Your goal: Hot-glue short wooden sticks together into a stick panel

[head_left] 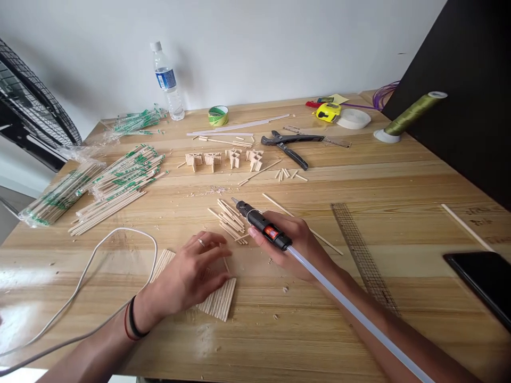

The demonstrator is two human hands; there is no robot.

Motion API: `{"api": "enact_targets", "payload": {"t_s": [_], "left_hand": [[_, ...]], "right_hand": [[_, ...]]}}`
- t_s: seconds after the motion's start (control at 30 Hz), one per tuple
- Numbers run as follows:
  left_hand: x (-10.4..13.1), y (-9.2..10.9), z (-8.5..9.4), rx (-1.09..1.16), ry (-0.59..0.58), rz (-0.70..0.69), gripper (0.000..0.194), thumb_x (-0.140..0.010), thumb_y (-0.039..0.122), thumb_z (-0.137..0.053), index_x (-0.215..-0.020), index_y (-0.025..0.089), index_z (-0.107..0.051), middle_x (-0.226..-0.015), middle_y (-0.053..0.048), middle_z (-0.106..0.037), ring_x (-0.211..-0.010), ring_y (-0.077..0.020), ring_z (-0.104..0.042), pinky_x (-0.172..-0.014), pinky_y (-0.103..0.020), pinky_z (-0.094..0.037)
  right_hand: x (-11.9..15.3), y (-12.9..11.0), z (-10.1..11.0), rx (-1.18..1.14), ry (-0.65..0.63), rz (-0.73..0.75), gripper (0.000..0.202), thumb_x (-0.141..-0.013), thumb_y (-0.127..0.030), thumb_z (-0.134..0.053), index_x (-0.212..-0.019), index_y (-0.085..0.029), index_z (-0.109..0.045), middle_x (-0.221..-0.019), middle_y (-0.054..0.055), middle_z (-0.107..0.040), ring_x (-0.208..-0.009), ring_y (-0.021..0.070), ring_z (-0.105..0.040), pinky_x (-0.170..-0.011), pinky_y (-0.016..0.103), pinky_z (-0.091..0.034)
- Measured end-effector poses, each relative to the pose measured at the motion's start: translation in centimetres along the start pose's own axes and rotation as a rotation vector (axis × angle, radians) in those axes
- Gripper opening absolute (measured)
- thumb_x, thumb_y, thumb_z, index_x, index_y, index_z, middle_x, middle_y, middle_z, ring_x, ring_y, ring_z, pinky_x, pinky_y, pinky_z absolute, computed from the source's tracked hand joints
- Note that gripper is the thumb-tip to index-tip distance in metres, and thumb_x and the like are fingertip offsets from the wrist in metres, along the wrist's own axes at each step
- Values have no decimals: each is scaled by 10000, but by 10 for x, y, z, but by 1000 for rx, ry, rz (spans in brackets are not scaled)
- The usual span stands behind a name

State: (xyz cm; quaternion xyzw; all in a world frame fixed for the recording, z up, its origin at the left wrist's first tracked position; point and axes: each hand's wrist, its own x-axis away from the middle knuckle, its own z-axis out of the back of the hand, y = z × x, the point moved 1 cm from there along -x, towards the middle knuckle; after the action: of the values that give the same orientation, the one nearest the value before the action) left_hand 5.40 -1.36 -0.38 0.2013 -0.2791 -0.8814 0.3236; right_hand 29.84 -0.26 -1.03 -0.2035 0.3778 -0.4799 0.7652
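Pressing left hand [191, 274] flat, open, on stick panel [217, 303]; right hand [297, 242] grip closed around glue pen [261, 224]

Bright, soft daylight from the left; sharp centre, edges bowed by wide-angle distortion.

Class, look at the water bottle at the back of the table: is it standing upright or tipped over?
Upright: the water bottle stands on its base, cap uppermost.
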Motion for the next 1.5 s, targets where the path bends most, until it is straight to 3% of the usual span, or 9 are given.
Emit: {"api": "enact_targets", "payload": {"t_s": [0.3,0.43,0.57,0.87,1.1,1.17,1.3,1.5], "left_hand": [[7,6,-4,-32,-148,-28,566,-947,398,-741,-1444,225,-535,-1502,-184,-493,-1364,-350,-519,-1130,-560,-500],[5,9,-2,-2,-108,-9,416,-1010,206,-600,-1423,235,-560,-1500,-174,-499,-1358,-323,-538,-1109,-536,-532],[2,5,-3,30,-31,-53,388,-1003,42,-468,-1308,216,-631,-1429,-157,-566,-1319,-288,-557,-1085,-494,-540],[0,-4,-3,-51,-23,32,195,-1057,150,-503,-994,188,-683,-1059,-94,-621,-981,-226,-562,-880,-390,-511],[0,3,2,69,-16,-5,190,-1056,101,-473,-1024,199,-633,-1046,-74,-586,-995,-212,-545,-888,-352,-472],[1,11,4,115,-53,-57,188,-1050,92,-486,-1034,199,-639,-1055,-76,-584,-1013,-213,-547,-909,-354,-467],[1,25,0,122,-235,-163,163,-1035,97,-540,-1011,194,-668,-1071,-90,-637,-1056,-231,-564,-959,-393,-447],[4,29,-12,71,-387,-234,159,-1028,100,-530,-1013,181,-666,-1044,-74,-680,-1007,-236,-545,-956,-406,-418]], "right_hand": [[1,2,-2,-22,-17,-2,178,-974,-242,-581,-800,-219,-555,-705,4,-619,-610,147,-548,-604,267,-411],[1,3,-1,-15,-21,-17,180,-972,-250,-585,-796,-227,-558,-699,1,-619,-599,147,-541,-599,266,-412],[0,3,-2,-7,-25,-21,177,-971,-248,-581,-797,-225,-561,-704,3,-624,-607,150,-556,-608,269,-419],[0,3,-1,-20,-24,1,170,-965,-246,-582,-799,-220,-560,-708,5,-625,-608,148,-539,-606,273,-404],[-1,4,-2,4,-25,3,171,-946,-240,-599,-788,-225,-536,-699,0,-607,-609,152,-526,-607,272,-395],[-1,5,-2,14,-29,1,158,-946,-236,-595,-797,-225,-543,-705,5,-615,-619,159,-539,-613,274,-396],[-1,6,-2,7,-39,-11,152,-948,-225,-582,-800,-224,-547,-710,8,-622,-624,162,-551,-622,274,-400],[-1,4,-2,-6,-36,-16,155,-949,-223,-578,-796,-218,-553,-692,1,-600,-605,152,-524,-607,268,-391]]}}
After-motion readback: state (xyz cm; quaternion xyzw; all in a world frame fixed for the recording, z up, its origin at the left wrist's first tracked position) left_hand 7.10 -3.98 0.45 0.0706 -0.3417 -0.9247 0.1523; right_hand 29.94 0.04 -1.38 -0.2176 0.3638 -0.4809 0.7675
